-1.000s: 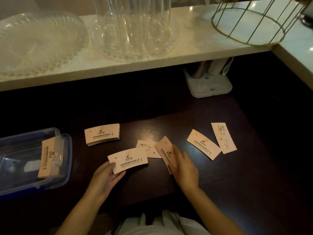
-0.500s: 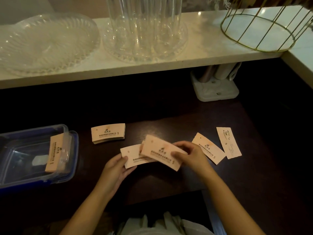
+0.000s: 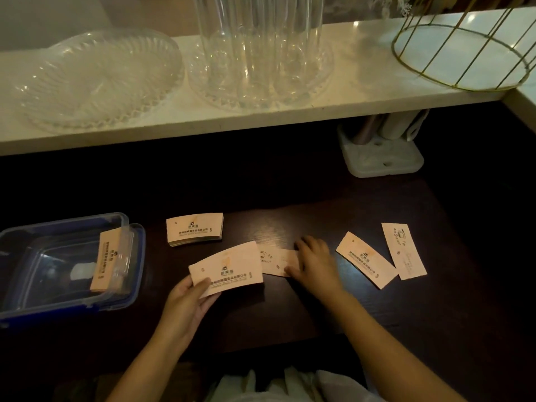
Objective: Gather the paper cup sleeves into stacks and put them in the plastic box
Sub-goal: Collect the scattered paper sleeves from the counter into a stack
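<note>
Sleeves half gathered on dark counter (image 3: 290, 320), past tense of a sorting moment.

Left hand (image 3: 185, 300) clamped on a thin curved stack (image 3: 229, 269) of matte peach paper; right hand (image 3: 316, 264) laid flat, fingers spread, on a loose sleeve (image 3: 275, 261), no longer pinching the one carried half a second before. Thicker pile (image 3: 195, 229) lay behind; two sleeves (image 3: 366, 260) (image 3: 404, 250) rested right, apart from the edge. One sleeve (image 3: 106, 261) stood inside the clear blue-rimmed box (image 3: 58, 297) at far left. Open wood in front.

Dim, warm light; shadowed, soft edges
</note>
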Available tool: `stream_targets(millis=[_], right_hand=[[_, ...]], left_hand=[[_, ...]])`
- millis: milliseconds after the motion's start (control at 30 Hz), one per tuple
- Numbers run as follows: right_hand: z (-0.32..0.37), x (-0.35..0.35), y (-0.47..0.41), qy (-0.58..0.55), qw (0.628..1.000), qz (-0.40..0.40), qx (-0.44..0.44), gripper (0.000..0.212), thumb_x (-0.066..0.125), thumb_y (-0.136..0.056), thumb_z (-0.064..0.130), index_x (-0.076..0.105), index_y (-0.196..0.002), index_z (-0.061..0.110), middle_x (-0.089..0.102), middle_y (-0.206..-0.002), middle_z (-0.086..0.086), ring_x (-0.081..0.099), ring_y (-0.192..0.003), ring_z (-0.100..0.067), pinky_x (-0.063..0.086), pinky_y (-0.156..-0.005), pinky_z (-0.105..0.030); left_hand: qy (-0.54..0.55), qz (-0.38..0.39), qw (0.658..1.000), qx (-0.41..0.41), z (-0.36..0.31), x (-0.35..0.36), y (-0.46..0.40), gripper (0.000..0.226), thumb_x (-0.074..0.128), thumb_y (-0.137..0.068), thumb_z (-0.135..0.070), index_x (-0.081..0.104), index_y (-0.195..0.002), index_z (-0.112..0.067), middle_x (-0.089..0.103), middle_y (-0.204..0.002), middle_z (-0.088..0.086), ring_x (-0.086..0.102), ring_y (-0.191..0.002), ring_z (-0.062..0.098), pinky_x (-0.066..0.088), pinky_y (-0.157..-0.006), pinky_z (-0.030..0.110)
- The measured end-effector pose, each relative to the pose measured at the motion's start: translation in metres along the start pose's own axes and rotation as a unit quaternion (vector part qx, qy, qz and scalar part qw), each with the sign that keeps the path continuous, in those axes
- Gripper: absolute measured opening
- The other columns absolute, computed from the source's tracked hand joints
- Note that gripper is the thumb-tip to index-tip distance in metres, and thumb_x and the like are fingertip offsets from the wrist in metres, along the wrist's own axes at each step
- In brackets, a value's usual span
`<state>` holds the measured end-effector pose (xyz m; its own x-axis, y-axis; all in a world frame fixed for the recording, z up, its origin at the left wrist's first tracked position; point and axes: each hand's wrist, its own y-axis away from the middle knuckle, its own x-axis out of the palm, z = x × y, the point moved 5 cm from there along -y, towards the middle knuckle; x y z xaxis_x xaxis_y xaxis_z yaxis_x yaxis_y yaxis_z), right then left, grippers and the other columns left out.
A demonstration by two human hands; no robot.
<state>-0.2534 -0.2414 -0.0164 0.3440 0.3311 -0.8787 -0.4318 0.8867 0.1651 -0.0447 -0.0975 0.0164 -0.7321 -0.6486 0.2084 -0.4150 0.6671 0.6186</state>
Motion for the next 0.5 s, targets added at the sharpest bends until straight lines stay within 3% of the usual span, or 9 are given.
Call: stream_targets(millis=[100, 233, 367, 500], right_hand=[[0.018, 0.016, -0.012, 0.086, 0.992, 0.037, -0.080, 0.074, 0.064, -0.078, 0.041, 0.030, -0.138, 0.014, 0.039, -0.141, -0.009, 0.031, -0.127, -0.028, 0.034, -0.100, -0.045], [0.028, 0.020, -0.019, 0.129, 0.985, 0.022, -0.109, 0.059, 0.065, -0.076, 0.039, 0.044, -0.125, 0.014, 0.051, -0.121, -0.011, 0.042, -0.111, -0.029, 0.035, -0.089, -0.042], [0.024, 0.012, -0.016, 0.076, 0.992, 0.019, -0.103, 0.047, 0.067, -0.076, 0.035, 0.051, -0.116, 0.016, 0.052, -0.114, -0.007, 0.049, -0.104, -0.027, 0.041, -0.085, -0.039], [0.025, -0.016, -0.004, -0.073, 0.993, -0.059, -0.075, 0.009, 0.061, -0.084, 0.017, 0.062, -0.094, 0.017, 0.062, -0.096, -0.001, 0.061, -0.083, -0.020, 0.053, -0.066, -0.037]], left_hand=[[0.019, -0.025, 0.999, -0.006, -0.002, -0.011, 0.000, 0.029, 0.045, -0.089, -0.001, 0.052, -0.117, -0.005, 0.063, -0.106, 0.015, 0.059, -0.101, 0.024, 0.043, -0.088, 0.037], [0.033, -0.041, 0.999, -0.008, -0.005, -0.018, -0.001, 0.029, 0.045, -0.089, -0.001, 0.052, -0.117, -0.006, 0.063, -0.105, 0.015, 0.059, -0.099, 0.024, 0.042, -0.092, 0.038], [0.047, -0.053, 0.997, -0.015, -0.004, -0.021, -0.003, 0.028, 0.045, -0.089, -0.002, 0.052, -0.116, -0.007, 0.063, -0.104, 0.014, 0.059, -0.099, 0.024, 0.043, -0.090, 0.038], [0.041, -0.048, 0.997, -0.031, -0.001, -0.020, -0.004, 0.031, 0.043, -0.090, -0.002, 0.049, -0.121, -0.004, 0.061, -0.110, 0.017, 0.060, -0.097, 0.023, 0.043, -0.090, 0.038]])
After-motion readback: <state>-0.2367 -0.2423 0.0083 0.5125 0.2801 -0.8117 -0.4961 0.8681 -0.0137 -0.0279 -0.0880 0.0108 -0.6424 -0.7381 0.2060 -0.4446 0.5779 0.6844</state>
